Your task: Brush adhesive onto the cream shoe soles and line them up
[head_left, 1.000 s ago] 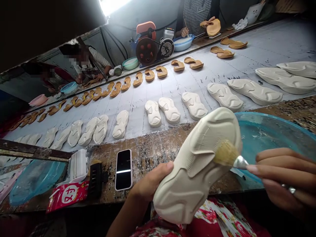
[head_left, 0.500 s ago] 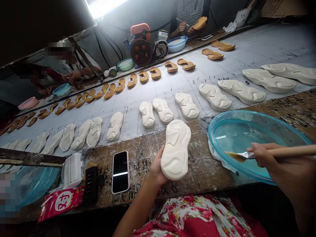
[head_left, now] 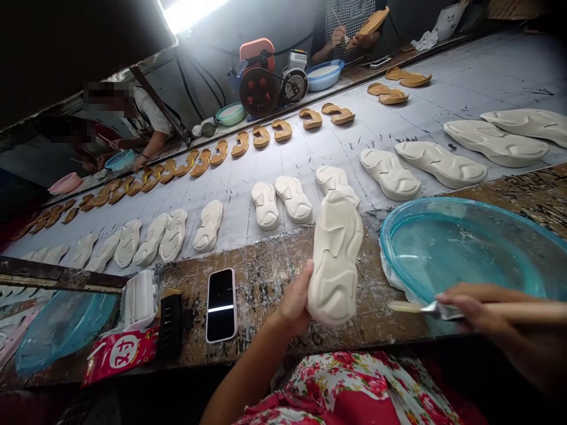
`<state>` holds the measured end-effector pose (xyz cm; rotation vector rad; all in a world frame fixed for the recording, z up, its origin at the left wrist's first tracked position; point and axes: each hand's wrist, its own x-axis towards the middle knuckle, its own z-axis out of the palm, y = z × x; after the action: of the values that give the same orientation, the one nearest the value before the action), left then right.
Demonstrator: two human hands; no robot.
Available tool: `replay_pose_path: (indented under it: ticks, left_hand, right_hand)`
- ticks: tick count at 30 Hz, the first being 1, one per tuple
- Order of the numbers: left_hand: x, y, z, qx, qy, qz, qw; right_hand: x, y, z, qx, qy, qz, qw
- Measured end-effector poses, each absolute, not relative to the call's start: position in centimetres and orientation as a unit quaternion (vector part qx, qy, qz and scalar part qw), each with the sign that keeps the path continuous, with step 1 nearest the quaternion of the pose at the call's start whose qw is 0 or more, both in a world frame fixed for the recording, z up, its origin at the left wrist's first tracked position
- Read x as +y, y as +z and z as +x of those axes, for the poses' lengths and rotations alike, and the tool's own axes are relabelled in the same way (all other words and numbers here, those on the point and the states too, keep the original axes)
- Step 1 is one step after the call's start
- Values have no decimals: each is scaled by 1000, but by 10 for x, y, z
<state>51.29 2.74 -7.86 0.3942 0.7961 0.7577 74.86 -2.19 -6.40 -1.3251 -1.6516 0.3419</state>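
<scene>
In my left hand (head_left: 297, 300) is a white shoe sole (head_left: 335, 260), held upright with its moulded top facing me; the fingers behind it are hidden. My right hand (head_left: 482, 319) grips a paintbrush (head_left: 509, 311) by its wooden handle. Its pale bristles point left, short of the sole and in front of the rim of a blue basin (head_left: 386, 248) of cloudy liquid. More white soles (head_left: 293, 199) lie in a row on the white-covered belt (head_left: 239, 218) beyond my hands.
Tan soles (head_left: 260, 137) line the belt's far side. On the near ledge lie a phone (head_left: 221, 306), a black clip (head_left: 170, 324), a white box (head_left: 138, 298) and a red packet (head_left: 119, 354). A motor (head_left: 295, 82) stands across the belt, where co-workers handle brushes and soles.
My left hand has moved the sole right and tilted it. The brush has left the basin, its bristles now outside the rim and lower. Across the belt, a co-worker has raised a tan sole.
</scene>
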Motion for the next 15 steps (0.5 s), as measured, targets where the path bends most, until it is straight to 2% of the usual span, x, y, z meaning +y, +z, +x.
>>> replay_pose_path:
  ticks: [1,4,5,9,15]
  left_hand:
    - [26,-72,514,370,342,208,838]
    - [20,-55,517,341,306,248,854]
    - [19,-51,517,332,301,253,857]
    - [13,-42,512,333,296,292,846]
    - [12,-27,504,385,270,467,749]
  right_hand:
    - [-21,-55,737,-714,161,-500,463]
    - [-14,-29,707,-784,205,-301,503]
    - [-12,-22,701,-792,217,-282,497]
    - [-5,-11,697,-808,180,-278,487]
    - [-7,-16,712,-813,136,-296,483]
